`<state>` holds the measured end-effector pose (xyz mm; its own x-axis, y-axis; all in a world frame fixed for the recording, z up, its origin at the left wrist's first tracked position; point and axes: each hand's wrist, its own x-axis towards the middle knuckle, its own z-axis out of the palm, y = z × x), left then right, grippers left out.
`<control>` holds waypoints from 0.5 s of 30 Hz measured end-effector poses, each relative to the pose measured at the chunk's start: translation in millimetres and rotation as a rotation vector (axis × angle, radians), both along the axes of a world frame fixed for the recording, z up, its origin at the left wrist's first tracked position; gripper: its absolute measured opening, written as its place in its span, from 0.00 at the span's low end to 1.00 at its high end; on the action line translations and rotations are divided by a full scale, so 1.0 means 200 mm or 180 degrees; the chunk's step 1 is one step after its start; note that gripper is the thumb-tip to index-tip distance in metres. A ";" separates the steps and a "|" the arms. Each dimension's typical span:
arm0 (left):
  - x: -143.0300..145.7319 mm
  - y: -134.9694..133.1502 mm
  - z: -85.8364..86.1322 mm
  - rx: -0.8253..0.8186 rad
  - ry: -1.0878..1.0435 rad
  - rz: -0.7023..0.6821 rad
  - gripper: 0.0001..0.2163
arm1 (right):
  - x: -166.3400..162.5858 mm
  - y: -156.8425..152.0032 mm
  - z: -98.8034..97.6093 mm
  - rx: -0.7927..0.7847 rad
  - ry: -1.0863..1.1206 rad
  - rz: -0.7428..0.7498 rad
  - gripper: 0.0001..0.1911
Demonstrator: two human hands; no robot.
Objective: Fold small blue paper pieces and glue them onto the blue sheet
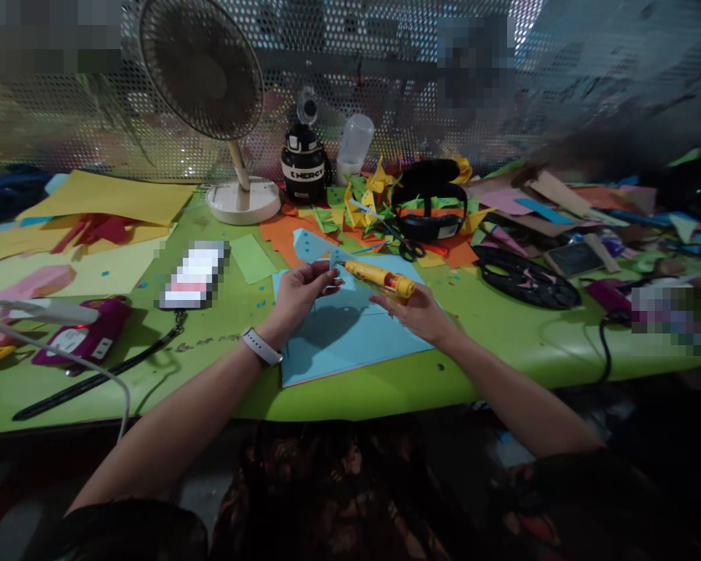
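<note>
My left hand (308, 290), wearing a pale wristband, is closed in a pinch on a small light blue paper piece (334, 255) above the blue sheet. In my right hand (413, 312) is a thick yellow pen-shaped tool (374, 276) with a dark narrow tip and a reddish part near its rear. Its tip points left, close to the paper piece; whether they touch I cannot tell. Under both hands lies a large blue paper sheet (350, 343). Just behind them a light blue paper shape with dark dots (309, 244) stands out.
A white fan (242, 201), a black bottle (304, 175) and a black case (429, 214) stand at the back. Scissors (409, 248) lie behind the sheet. On the left are a phone (194, 274) and a purple device (85, 331); on the right, a black oval tray (526, 279) and paper scraps.
</note>
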<state>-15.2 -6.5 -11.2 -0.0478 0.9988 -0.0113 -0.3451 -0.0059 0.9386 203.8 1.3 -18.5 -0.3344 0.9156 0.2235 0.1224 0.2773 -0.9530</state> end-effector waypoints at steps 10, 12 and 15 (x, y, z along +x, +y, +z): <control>0.00 0.00 0.00 0.0026 0.0011 -0.0004 0.18 | -0.01 -0.01 0.02 -0.0046 -0.0018 -0.0032 0.17; 0.00 0.00 0.00 0.0033 -0.0006 -0.0025 0.18 | -0.01 -0.01 0.01 -0.0066 -0.0013 -0.0050 0.17; 0.00 -0.01 0.01 0.0062 0.0003 -0.0036 0.18 | 0.00 -0.01 0.01 -0.0126 -0.0038 -0.0014 0.19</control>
